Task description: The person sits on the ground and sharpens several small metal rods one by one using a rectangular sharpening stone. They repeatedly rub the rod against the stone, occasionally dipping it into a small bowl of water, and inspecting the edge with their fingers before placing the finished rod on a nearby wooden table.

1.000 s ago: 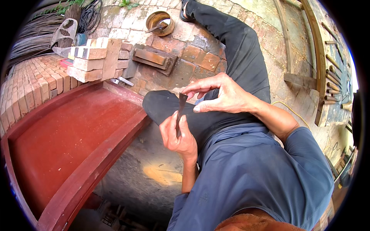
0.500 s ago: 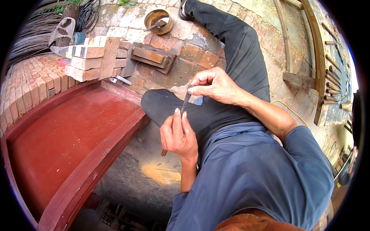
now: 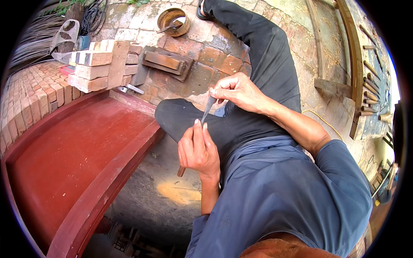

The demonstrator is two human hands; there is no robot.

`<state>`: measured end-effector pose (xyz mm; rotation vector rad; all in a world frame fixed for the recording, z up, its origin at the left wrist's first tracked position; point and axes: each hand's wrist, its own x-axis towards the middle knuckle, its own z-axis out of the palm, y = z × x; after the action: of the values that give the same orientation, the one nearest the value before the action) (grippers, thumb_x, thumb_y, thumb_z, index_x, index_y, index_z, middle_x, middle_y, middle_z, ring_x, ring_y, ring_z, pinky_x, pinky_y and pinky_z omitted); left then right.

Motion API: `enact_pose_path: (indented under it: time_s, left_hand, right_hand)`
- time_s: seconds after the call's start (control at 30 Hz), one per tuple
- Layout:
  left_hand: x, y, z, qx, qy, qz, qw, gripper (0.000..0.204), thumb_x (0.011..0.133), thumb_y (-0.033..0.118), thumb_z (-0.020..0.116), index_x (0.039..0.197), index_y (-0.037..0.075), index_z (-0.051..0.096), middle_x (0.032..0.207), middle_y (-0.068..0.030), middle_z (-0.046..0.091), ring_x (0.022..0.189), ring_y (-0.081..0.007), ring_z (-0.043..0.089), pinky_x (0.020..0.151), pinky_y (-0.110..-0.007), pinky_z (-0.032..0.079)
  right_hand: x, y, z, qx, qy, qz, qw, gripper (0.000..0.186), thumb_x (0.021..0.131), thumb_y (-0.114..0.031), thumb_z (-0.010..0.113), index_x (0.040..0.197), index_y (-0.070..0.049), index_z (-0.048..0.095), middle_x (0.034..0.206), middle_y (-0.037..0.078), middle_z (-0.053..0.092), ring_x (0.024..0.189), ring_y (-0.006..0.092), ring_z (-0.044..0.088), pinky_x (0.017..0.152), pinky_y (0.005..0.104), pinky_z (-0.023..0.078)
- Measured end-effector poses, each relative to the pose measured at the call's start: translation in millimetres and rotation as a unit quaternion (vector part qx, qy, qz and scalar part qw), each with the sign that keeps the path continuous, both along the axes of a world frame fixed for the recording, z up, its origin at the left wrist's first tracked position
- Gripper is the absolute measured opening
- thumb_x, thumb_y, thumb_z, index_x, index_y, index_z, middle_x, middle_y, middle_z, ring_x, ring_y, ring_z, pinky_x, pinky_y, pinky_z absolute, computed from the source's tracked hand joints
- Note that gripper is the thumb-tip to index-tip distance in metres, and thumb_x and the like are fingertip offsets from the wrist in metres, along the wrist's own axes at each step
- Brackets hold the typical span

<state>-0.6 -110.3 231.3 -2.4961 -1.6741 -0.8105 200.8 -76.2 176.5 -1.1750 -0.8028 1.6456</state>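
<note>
My left hand (image 3: 198, 149) is closed around a chisel (image 3: 208, 110) with a narrow grey metal blade. Below that fist pokes out the end of its brown wooden handle. The blade slants up and away, its flat side showing, and widens toward the far end. There my right hand (image 3: 239, 93) pinches the tip between thumb and forefinger, its other fingers curled. Both hands are above my dark-trousered leg (image 3: 189, 116). The cutting edge is mostly hidden by the right fingertips.
A red wooden panel with raised rims (image 3: 77, 163) lies on my left. Beyond it are stacked bricks (image 3: 90, 71), a sharpening stone on a wooden block (image 3: 162, 61), and a round tub (image 3: 183, 28). Several wooden-handled tools (image 3: 371, 91) rest on a bench (image 3: 359, 124) at right.
The chisel blade has turned slightly, so its flat face looks lighter and broader. My right fingers have shifted a little at the tip. The view has moved slightly.
</note>
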Motion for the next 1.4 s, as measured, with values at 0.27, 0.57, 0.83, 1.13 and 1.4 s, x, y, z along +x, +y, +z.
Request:
enact_pose_path:
  time_s: [0.27, 0.57, 0.83, 1.13, 1.4]
  left_hand:
    - [0.6, 3.6, -0.4, -0.011, 0.014, 0.001, 1.0, 0.024, 0.084, 0.005, 0.086, 0.107, 0.003, 0.08, 0.09, -0.0066, 0.068, 0.075, -0.0248, 0.065, 0.063, -0.038, 0.052]
    - [-5.6, 8.4, -10.3, -0.018, 0.027, 0.011, 0.999, 0.02, 0.089, 0.014, 0.084, 0.108, 0.009, 0.08, 0.092, -0.0048, 0.07, 0.075, -0.0249, 0.065, 0.064, -0.037, 0.053]
    - [-3.2, 19.4, -14.9, -0.048, 0.015, 0.016, 0.999, 0.023, 0.085, 0.007, 0.085, 0.108, 0.005, 0.08, 0.093, -0.0075, 0.07, 0.077, -0.0258, 0.067, 0.065, -0.038, 0.054]
    - [20.5, 62.8, -18.2, -0.315, -0.478, 0.14, 0.808, 0.023, 0.106, 0.008, 0.062, 0.122, -0.008, 0.067, 0.098, -0.0108, 0.072, 0.077, -0.0129, 0.067, 0.069, -0.026, 0.056]
    - [31.5, 124.6, -80.1, -0.349, -0.649, 0.158, 0.657, 0.026, 0.102, 0.013, 0.071, 0.123, -0.003, 0.07, 0.11, -0.0087, 0.076, 0.1, -0.0115, 0.069, 0.08, -0.026, 0.052]
  right_hand:
    - [-0.8, 3.3, -11.3, -0.044, 0.044, -0.021, 0.998, 0.029, 0.105, -0.025, 0.068, 0.095, 0.001, 0.078, 0.085, 0.006, 0.076, 0.079, 0.0102, 0.07, 0.073, 0.0281, 0.059]
    - [-5.4, 12.0, -17.3, -0.021, -0.003, 0.003, 1.0, 0.027, 0.103, -0.024, 0.071, 0.09, -0.001, 0.079, 0.079, 0.003, 0.073, 0.072, 0.0084, 0.065, 0.068, 0.0271, 0.054]
    - [-5.8, 22.1, -24.8, -0.061, 0.014, 0.001, 0.998, 0.03, 0.106, -0.026, 0.066, 0.096, 0.001, 0.077, 0.087, 0.005, 0.076, 0.078, 0.0097, 0.069, 0.07, 0.0275, 0.055]
    - [-4.5, 44.9, -15.7, 0.012, 0.01, 0.06, 0.998, 0.035, 0.107, -0.026, 0.063, 0.129, 0.0, 0.073, 0.123, 0.011, 0.076, 0.117, 0.0173, 0.068, 0.102, 0.0355, 0.053]
    - [-15.8, 89.9, -22.7, 0.083, -0.256, 0.145, 0.952, 0.066, 0.09, 0.0, 0.073, 0.152, -0.011, 0.055, 0.125, 0.016, 0.076, 0.111, 0.0271, 0.074, 0.093, 0.038, 0.057]
